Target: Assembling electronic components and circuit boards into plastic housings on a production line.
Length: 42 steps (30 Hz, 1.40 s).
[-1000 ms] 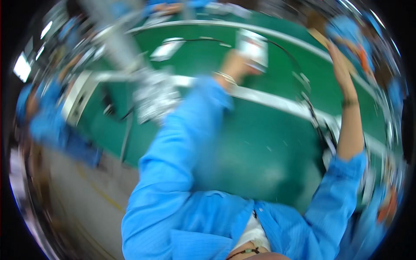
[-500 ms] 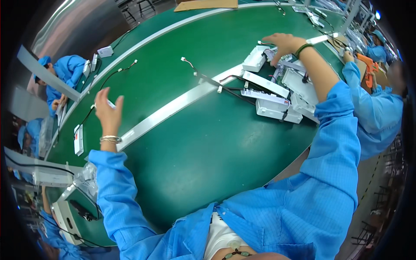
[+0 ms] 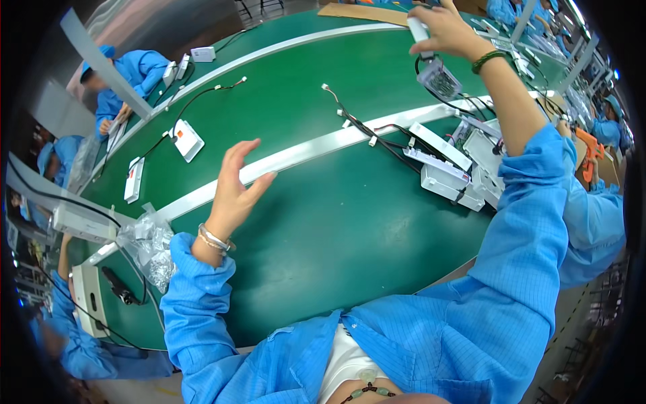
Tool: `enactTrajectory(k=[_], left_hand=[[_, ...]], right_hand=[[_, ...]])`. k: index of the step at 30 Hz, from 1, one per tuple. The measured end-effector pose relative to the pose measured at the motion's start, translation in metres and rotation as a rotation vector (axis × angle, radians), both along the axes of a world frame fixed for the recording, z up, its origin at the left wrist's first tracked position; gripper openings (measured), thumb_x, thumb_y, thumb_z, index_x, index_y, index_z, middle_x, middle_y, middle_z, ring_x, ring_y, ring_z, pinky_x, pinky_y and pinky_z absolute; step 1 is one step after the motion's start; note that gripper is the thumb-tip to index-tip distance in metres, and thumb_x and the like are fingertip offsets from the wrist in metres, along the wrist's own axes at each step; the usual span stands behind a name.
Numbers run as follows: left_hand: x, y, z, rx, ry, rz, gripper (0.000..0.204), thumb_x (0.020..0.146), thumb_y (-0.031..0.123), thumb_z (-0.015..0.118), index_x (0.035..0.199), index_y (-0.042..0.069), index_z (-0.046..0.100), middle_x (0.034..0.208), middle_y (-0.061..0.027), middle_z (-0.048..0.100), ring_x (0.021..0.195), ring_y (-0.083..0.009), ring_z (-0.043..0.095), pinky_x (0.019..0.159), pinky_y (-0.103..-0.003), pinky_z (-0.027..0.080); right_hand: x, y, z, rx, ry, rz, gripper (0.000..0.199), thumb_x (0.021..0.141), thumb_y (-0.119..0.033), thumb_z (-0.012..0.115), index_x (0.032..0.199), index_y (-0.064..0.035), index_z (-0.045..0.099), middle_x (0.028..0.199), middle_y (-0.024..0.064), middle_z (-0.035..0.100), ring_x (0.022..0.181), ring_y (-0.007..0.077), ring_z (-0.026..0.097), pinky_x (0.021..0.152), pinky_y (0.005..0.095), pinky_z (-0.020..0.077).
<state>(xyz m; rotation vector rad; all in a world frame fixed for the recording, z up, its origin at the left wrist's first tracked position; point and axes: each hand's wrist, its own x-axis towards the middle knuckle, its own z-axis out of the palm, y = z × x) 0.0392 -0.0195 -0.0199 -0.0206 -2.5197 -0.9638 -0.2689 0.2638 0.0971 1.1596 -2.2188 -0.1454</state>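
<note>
My right hand (image 3: 443, 28) is raised at the top right and grips a white module (image 3: 418, 28). A small perforated metal part (image 3: 439, 77) dangles from it on a black cable. My left hand (image 3: 235, 190) hovers open and empty above the green belt (image 3: 323, 222), fingers apart, with a bracelet on the wrist. Below my right forearm lies a cluster of white boxes (image 3: 447, 176) with black wire harnesses (image 3: 367, 128).
A white strip (image 3: 303, 149) runs across the belt. More white modules (image 3: 187, 140) with cables lie on the far side. A crumpled clear plastic bag (image 3: 149, 244) sits at the left. Other people in blue coats work at the far left (image 3: 131, 71) and right (image 3: 595, 209).
My right hand has lifted off the box cluster with the white module, its cable part dangling. My left hand has moved right, toward the middle of the belt, and stays open.
</note>
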Motion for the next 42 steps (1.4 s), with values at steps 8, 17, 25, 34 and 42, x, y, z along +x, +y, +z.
enactTrajectory(k=[8, 17, 25, 34, 42], left_hand=[[-0.007, 0.027, 0.015, 0.602, 0.2, -0.163, 0.033, 0.077, 0.013, 0.06, 0.107, 0.002, 0.053, 0.101, -0.0065, 0.056, 0.089, -0.0138, 0.054, 0.075, -0.025, 0.044], [0.046, 0.034, 0.016, 0.616, -0.194, -0.177, 0.03, 0.083, 0.028, 0.055, 0.091, -0.001, 0.058, 0.075, -0.0049, 0.059, 0.065, -0.0069, 0.053, 0.057, -0.019, 0.042], [0.063, -0.047, -0.017, 0.697, 0.141, -0.016, 0.044, 0.085, 0.043, 0.047, 0.07, 0.003, 0.06, 0.062, -0.0023, 0.058, 0.057, -0.0105, 0.055, 0.054, -0.022, 0.043], [-0.012, 0.013, -0.024, 1.708, -0.06, -0.661, 0.096, 0.07, 0.076, 0.025, 0.131, 0.002, 0.025, 0.13, -0.0131, 0.036, 0.119, -0.0285, 0.033, 0.101, -0.043, 0.022], [0.043, -0.029, -0.023, 1.847, -0.047, -0.82, 0.107, 0.059, 0.083, 0.031, 0.135, 0.009, 0.018, 0.132, -0.02, 0.03, 0.108, -0.0426, 0.042, 0.084, -0.049, 0.041]], right_hand=[[0.06, -0.055, 0.065, -0.492, -0.347, 0.25, 0.054, 0.068, -0.037, 0.069, 0.101, 0.0023, 0.053, 0.083, 0.0098, 0.056, 0.076, 0.0159, 0.053, 0.066, 0.0274, 0.0429], [0.106, -0.146, -0.013, -0.947, -1.769, 0.677, 0.048, 0.074, -0.04, 0.062, 0.104, -0.0043, 0.052, 0.093, 0.0101, 0.059, 0.086, 0.0201, 0.057, 0.079, 0.0295, 0.0449], [0.165, -0.149, -0.073, -1.242, -2.146, 0.634, 0.053, 0.077, -0.043, 0.059, 0.104, 0.0019, 0.049, 0.099, 0.0135, 0.055, 0.093, 0.0237, 0.054, 0.091, 0.0345, 0.0397], [0.175, -0.165, -0.093, -1.654, -2.255, 0.808, 0.077, 0.071, -0.042, 0.067, 0.115, 0.0091, 0.031, 0.114, 0.0197, 0.04, 0.11, 0.0282, 0.042, 0.099, 0.038, 0.0316], [0.16, -0.164, -0.147, -1.631, -2.334, 0.767, 0.053, 0.079, -0.039, 0.058, 0.114, -0.0012, 0.043, 0.113, 0.0111, 0.047, 0.107, 0.024, 0.043, 0.094, 0.0339, 0.0326]])
